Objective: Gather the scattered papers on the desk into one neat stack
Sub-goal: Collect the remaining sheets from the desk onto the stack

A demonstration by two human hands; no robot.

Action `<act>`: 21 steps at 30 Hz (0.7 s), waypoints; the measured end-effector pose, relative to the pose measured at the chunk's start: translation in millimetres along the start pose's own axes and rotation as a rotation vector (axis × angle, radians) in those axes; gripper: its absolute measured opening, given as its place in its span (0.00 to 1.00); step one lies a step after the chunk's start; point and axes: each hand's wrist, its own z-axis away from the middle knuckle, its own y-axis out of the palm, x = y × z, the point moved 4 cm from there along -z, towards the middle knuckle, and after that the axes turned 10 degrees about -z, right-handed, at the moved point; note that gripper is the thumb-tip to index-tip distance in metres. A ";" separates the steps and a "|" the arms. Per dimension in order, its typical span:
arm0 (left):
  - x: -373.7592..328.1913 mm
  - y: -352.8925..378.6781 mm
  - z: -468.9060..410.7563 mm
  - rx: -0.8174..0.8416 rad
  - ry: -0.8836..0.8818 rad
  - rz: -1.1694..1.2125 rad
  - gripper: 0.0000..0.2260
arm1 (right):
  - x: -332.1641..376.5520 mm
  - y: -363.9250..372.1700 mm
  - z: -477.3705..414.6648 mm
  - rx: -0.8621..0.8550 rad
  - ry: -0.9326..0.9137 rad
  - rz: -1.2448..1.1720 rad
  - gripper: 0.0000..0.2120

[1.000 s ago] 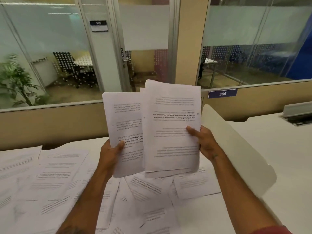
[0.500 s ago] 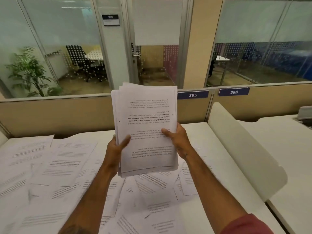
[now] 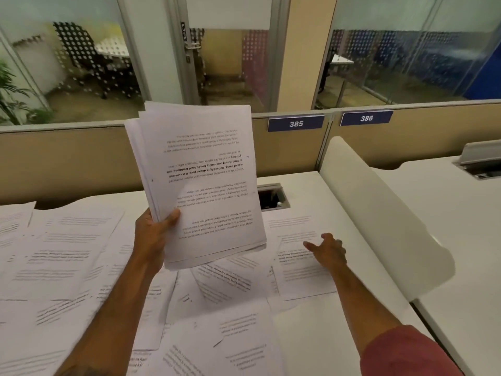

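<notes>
My left hand grips a thick stack of printed papers by its lower left edge and holds it upright above the desk, text upside down. My right hand is off the stack, fingers spread, resting on a loose printed sheet at the right side of the white desk. Several more loose sheets lie scattered and overlapping across the left and centre of the desk, and some run out of view at the bottom.
A cream curved divider borders the desk on the right. A cable port opens in the desk behind the stack. A beige partition with labels 385 and 386 closes the back.
The two bundles were merged into one stack held by both hands. Now my right hand has let go and dropped to a sheet on the desk at the right; my left hand holds the stack alone.
</notes>
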 end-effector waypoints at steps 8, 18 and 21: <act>13.4 -10.9 -0.9 -0.046 -0.012 -0.059 0.10 | -26.8 -2.2 -25.3 -0.089 0.233 -0.022 0.38; -12.9 -40.6 10.8 -0.059 0.035 -0.038 0.13 | -6.8 -34.3 -18.2 -0.185 -0.053 -0.483 0.14; -22.2 -55.0 19.1 -0.038 0.049 -0.007 0.11 | -6.3 -44.6 -1.0 -0.273 -0.054 -0.566 0.15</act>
